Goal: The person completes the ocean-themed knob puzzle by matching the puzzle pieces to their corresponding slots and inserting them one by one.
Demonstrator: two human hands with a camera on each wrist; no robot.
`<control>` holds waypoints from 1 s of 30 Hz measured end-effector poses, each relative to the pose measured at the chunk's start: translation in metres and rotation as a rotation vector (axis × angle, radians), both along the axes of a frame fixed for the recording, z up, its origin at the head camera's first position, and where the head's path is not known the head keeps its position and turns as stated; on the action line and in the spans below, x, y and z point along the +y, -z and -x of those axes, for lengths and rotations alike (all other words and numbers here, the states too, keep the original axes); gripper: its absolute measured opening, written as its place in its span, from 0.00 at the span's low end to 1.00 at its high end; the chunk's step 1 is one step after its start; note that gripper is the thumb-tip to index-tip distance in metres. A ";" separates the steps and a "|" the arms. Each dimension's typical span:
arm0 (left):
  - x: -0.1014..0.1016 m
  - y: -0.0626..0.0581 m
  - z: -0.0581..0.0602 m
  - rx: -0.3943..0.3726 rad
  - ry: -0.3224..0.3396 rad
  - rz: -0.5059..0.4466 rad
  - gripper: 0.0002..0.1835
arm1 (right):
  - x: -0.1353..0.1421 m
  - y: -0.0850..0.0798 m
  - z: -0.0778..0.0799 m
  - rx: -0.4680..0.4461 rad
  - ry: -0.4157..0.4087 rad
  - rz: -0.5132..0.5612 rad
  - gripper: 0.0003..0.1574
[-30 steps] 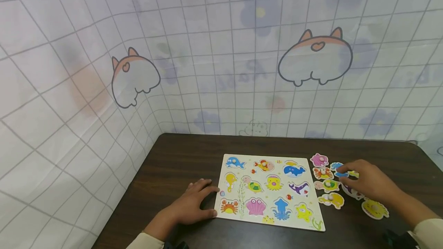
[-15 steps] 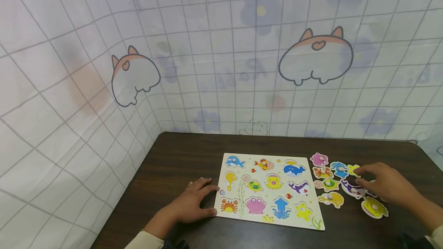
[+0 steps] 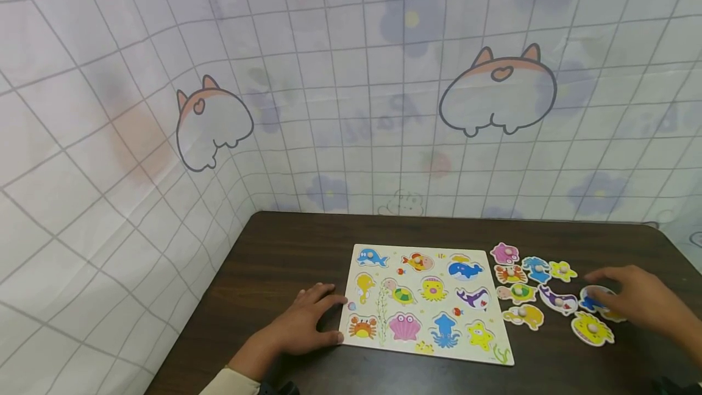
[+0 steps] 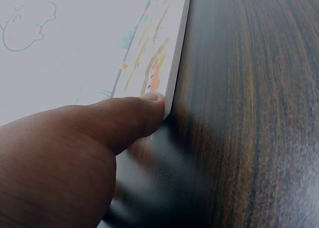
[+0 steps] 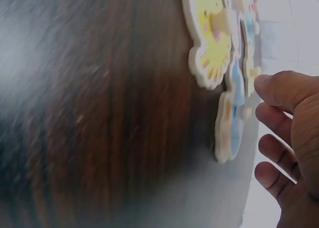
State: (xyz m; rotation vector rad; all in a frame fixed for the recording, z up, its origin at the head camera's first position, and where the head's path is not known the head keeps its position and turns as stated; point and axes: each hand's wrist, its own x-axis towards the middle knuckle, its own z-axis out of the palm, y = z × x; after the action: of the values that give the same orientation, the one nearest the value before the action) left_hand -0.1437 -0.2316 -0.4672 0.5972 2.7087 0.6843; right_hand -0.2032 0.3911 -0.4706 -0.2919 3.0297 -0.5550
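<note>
The wooden puzzle board [image 3: 384, 297] lies on the table, printed with sea animals; knobs show on its dolphin and its red fish [image 3: 418, 262]. My left hand [image 3: 304, 322] rests at the board's left edge, fingers spread. In the left wrist view its thumb [image 4: 144, 113] touches the board's corner. My right hand [image 3: 638, 294] reaches over the blue whale piece [image 3: 589, 302] and hides part of it. In the right wrist view this whale piece [image 5: 233, 133] lies on the table, its knob apart from the loosely bent fingers.
Other knobbed pieces lie right of the board: a pink shell [image 3: 504, 253], crab [image 3: 510, 274], squid [image 3: 537, 269], star [image 3: 562, 271], turtle [image 3: 515, 293], seahorse [image 3: 523, 316], purple whale [image 3: 558, 301] and yellow octopus [image 3: 592, 328]. A patterned curtain [image 3: 351, 163] stands behind the dark table [image 3: 285, 249].
My right hand has moved to the right, from over the squid piece past the star to the blue whale piece, uncovering those pieces. My left hand has stayed at the board's edge.
</note>
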 end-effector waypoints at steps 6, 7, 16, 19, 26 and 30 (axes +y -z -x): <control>0.000 0.002 0.001 -0.002 -0.008 0.010 0.36 | 0.006 0.008 -0.002 -0.005 0.027 -0.013 0.27; -0.001 0.002 0.001 -0.002 -0.010 0.013 0.36 | 0.007 0.009 -0.002 -0.004 0.035 -0.013 0.27; -0.002 0.005 0.002 0.000 -0.010 0.017 0.36 | 0.010 0.010 -0.005 -0.058 0.089 -0.020 0.24; -0.002 0.006 0.002 0.002 -0.009 0.016 0.36 | 0.010 0.010 -0.006 -0.064 0.086 -0.018 0.23; -0.001 0.005 0.002 0.004 -0.008 0.018 0.36 | 0.008 0.010 -0.006 0.006 0.066 -0.005 0.16; -0.001 0.005 0.002 0.003 -0.009 0.020 0.36 | 0.005 0.008 -0.005 0.035 0.042 0.001 0.13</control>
State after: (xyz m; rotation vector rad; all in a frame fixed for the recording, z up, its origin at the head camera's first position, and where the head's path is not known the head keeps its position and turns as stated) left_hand -0.1457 -0.2330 -0.4722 0.5819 2.7189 0.6586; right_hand -0.1985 0.3965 -0.4789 -0.2409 3.0762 -0.5599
